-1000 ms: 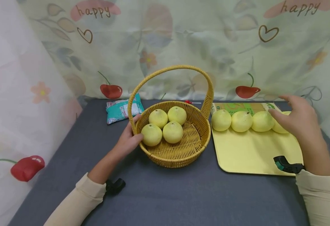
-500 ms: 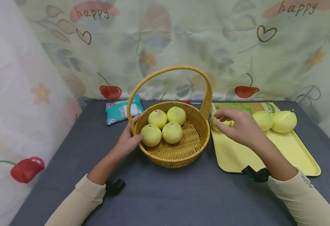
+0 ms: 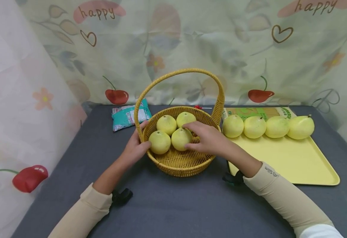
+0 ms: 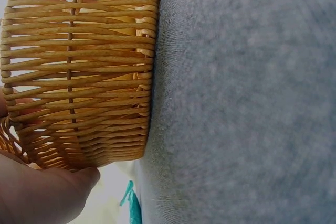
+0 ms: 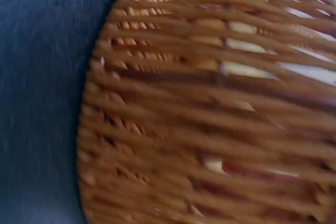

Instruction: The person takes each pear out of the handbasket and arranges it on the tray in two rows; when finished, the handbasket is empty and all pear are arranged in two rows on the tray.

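In the head view, a wicker basket (image 3: 183, 171) stands at the centre, its tall handle (image 3: 179, 71) arching over it. Four pale yellow-green fruits (image 3: 160, 142) sit inside, mostly toward 10 o'clock. The person's left hand (image 3: 135, 147) grips the rim at 9 o'clock, thumb inside. The right hand (image 3: 207, 138) reaches in from 3 o'clock, thumb and fingers parted about the nearer right-hand fruit (image 3: 178, 140); whether it is firmly gripped cannot be told. At the basket's 3 o'clock lies a yellow tray (image 3: 286, 165) with four more fruits (image 3: 277, 127) in a row, and cardboard (image 3: 270, 112) with green print, too small to read, behind them. A teal packet (image 3: 132, 115) at 10 o'clock bears a pale, unreadable label. The curtain (image 3: 191, 43) reads "happy" at 11 and 1 o'clock, a brown heart below each. Dark lettering on the right sleeve (image 3: 280, 188) is illegible.

In the left wrist view, the left thumb presses the weave at 8 o'clock; the packet's teal edge shows near 7 o'clock.

In the right wrist view, blurred wicker fills the right, grey cloth (image 5: 42, 103) lies at 9 o'clock, and pale patches show through the gaps.
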A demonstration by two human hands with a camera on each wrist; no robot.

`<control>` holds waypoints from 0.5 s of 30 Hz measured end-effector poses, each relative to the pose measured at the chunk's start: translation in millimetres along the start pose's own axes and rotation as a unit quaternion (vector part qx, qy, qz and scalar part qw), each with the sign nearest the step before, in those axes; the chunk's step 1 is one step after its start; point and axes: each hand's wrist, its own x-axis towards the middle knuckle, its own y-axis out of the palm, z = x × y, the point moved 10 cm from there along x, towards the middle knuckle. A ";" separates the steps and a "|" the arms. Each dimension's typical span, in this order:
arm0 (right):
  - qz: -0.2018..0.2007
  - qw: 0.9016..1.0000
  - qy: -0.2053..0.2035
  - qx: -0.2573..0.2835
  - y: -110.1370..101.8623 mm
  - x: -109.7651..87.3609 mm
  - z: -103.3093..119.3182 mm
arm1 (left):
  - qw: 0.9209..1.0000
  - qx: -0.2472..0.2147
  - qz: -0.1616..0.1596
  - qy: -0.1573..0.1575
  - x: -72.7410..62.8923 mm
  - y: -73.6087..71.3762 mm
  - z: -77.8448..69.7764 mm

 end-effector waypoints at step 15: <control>-0.013 0.999 -0.016 0.029 5.0 11.5 4.8 | 1.000 -0.005 0.001 0.008 0.2 0.2 -1.0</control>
